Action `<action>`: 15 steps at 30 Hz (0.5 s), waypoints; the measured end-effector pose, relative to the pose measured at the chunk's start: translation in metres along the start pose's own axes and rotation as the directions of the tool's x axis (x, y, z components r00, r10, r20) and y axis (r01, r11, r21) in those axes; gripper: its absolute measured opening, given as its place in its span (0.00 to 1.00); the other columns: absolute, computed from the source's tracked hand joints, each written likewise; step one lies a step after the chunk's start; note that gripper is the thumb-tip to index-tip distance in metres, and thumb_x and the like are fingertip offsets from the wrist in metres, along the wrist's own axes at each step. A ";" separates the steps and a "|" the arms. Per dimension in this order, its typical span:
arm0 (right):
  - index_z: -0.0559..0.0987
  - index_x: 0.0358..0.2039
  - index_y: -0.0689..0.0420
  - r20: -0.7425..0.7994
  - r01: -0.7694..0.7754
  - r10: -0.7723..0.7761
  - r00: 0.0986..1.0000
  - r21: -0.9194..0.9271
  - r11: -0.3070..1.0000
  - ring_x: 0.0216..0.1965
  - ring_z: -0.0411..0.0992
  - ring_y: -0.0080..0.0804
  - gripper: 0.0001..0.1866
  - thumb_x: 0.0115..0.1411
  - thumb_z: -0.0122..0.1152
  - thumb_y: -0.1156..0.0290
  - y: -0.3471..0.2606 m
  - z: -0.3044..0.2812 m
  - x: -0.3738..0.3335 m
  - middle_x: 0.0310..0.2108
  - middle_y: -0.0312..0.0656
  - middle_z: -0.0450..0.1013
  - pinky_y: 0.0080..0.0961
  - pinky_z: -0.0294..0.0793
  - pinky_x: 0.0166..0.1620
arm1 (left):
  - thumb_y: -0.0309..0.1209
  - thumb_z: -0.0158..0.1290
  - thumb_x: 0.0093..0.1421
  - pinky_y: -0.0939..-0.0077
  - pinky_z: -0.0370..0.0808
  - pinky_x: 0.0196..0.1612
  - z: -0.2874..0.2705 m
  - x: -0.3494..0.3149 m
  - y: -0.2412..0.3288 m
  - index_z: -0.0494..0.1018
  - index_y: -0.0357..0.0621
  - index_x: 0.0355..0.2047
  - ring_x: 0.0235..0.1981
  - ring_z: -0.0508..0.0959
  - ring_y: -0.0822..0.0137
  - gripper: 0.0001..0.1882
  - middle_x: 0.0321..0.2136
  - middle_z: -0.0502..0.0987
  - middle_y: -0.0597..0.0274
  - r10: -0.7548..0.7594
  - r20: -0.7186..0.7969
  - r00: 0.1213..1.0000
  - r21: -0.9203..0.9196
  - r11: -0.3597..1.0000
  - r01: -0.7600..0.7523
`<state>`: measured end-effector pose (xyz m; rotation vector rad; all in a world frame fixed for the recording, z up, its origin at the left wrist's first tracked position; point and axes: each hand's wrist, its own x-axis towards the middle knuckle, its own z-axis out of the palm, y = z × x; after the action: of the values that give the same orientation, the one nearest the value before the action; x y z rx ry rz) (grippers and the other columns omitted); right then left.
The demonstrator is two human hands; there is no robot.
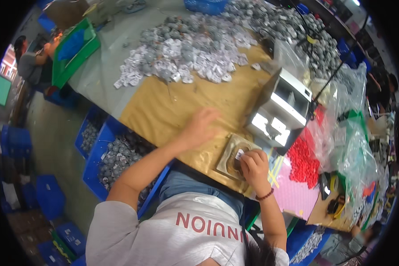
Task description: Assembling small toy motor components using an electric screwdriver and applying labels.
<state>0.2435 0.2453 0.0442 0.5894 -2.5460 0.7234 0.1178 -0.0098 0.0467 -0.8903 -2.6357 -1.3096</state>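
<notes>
from my remote seat, i see the right hand with its grip pinched on a small white piece, over a square block at the tabletop's near edge. the left hand is blurred, further left; i cannot tell its grip. i judge this piece midway. grey-and-white parts lie heaped far off, and grey parts fill a near-left blue bin; which are finished, i cannot tell.

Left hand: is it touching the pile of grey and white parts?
Apart. The head view shows a strip of gold cloth between the blurred left hand and the near edge of the pile.
</notes>
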 end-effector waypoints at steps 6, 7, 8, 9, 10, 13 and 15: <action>0.80 0.36 0.56 0.051 -0.083 0.086 0.995 -0.059 0.995 0.48 0.72 0.44 0.14 0.48 0.71 0.77 -0.018 -0.001 -0.004 0.42 0.40 0.76 0.40 0.70 0.47 | 0.26 0.59 0.56 0.58 0.70 0.54 -0.096 0.058 -0.101 0.75 0.43 0.48 0.49 0.71 0.48 0.18 0.44 0.73 0.52 -0.005 -0.454 0.891 0.453 0.860 0.236; 0.80 0.36 0.55 0.046 -0.092 0.096 0.994 -0.086 0.992 0.48 0.72 0.44 0.14 0.48 0.71 0.77 -0.019 -0.002 -0.007 0.42 0.40 0.76 0.40 0.69 0.47 | 0.26 0.58 0.56 0.58 0.71 0.53 -0.102 0.069 -0.108 0.76 0.43 0.47 0.49 0.71 0.48 0.17 0.44 0.73 0.52 0.030 -0.458 0.888 0.512 0.826 0.236; 0.80 0.37 0.55 0.040 -0.098 0.102 0.994 -0.087 0.991 0.48 0.72 0.44 0.14 0.48 0.71 0.77 -0.018 0.000 -0.009 0.42 0.40 0.76 0.40 0.69 0.48 | 0.26 0.58 0.56 0.58 0.71 0.52 -0.108 0.080 -0.115 0.76 0.43 0.47 0.49 0.71 0.48 0.17 0.43 0.74 0.53 0.067 -0.459 0.886 0.568 0.789 0.235; 0.80 0.38 0.55 0.036 -0.103 0.107 0.994 -0.089 0.991 0.48 0.72 0.44 0.14 0.49 0.71 0.77 -0.016 0.002 -0.011 0.42 0.40 0.76 0.41 0.69 0.48 | 0.25 0.57 0.56 0.59 0.72 0.51 -0.111 0.088 -0.122 0.77 0.44 0.46 0.50 0.71 0.49 0.16 0.43 0.74 0.53 0.095 -0.459 0.884 0.615 0.751 0.239; 0.80 0.38 0.55 0.032 -0.107 0.110 0.993 -0.090 0.990 0.48 0.72 0.44 0.15 0.49 0.71 0.77 -0.015 0.004 -0.012 0.42 0.40 0.76 0.41 0.69 0.49 | 0.26 0.56 0.56 0.58 0.72 0.50 -0.111 0.099 -0.129 0.78 0.44 0.46 0.49 0.71 0.49 0.15 0.43 0.74 0.54 0.061 -0.408 0.911 0.663 0.706 0.250; 0.80 0.42 0.56 0.030 -0.122 0.123 0.992 -0.027 0.992 0.49 0.72 0.45 0.17 0.50 0.71 0.78 -0.012 0.008 -0.010 0.43 0.41 0.76 0.40 0.69 0.49 | 0.28 0.54 0.58 0.57 0.74 0.47 -0.110 0.126 -0.152 0.79 0.47 0.44 0.48 0.71 0.50 0.13 0.41 0.74 0.56 -0.041 -0.290 0.956 0.795 0.547 0.264; 0.78 0.45 0.58 0.016 -0.182 0.181 0.983 0.035 0.983 0.49 0.72 0.47 0.19 0.51 0.70 0.78 -0.013 0.005 -0.011 0.44 0.44 0.75 0.40 0.70 0.49 | 0.29 0.53 0.59 0.56 0.75 0.44 -0.109 0.133 -0.157 0.80 0.49 0.42 0.46 0.73 0.51 0.12 0.40 0.75 0.57 -0.061 -0.262 0.963 0.827 0.500 0.257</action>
<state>0.2570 0.2356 0.0399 0.3767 -2.6271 0.8317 -0.0953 -0.1032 0.0447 -0.3073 -2.6856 0.0635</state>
